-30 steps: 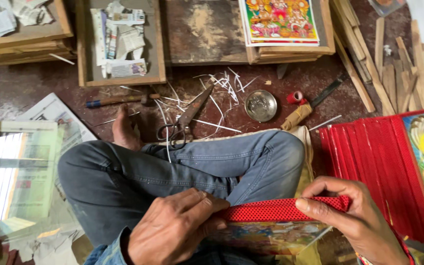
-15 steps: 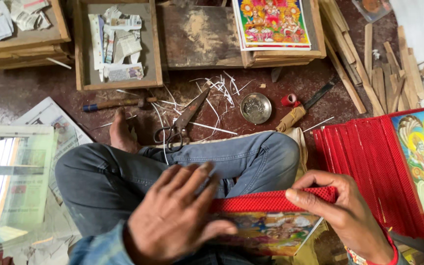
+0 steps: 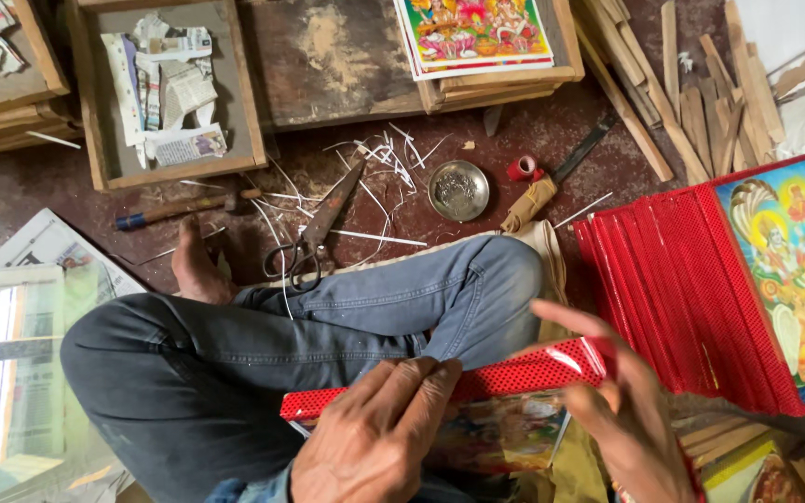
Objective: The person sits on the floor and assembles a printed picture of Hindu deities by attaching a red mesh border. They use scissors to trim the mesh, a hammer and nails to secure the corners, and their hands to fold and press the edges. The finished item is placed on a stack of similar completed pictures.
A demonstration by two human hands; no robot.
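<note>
Two hands on red strip [image 3: 524, 371]: I see left hand [image 3: 375, 438] flat, fingers pressing strip onto picture [image 3: 486, 438] edge; right hand [image 3: 631, 410] at 3 o'clock pinches strip end taut.

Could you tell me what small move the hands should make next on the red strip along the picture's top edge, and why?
Probably slide the left hand leftward, pressing the red strip down toward its free left end. The left fingers lie flat on the strip's middle, the right hand steadies its right end, and the left end near the picture corner looks unpressed.
</note>
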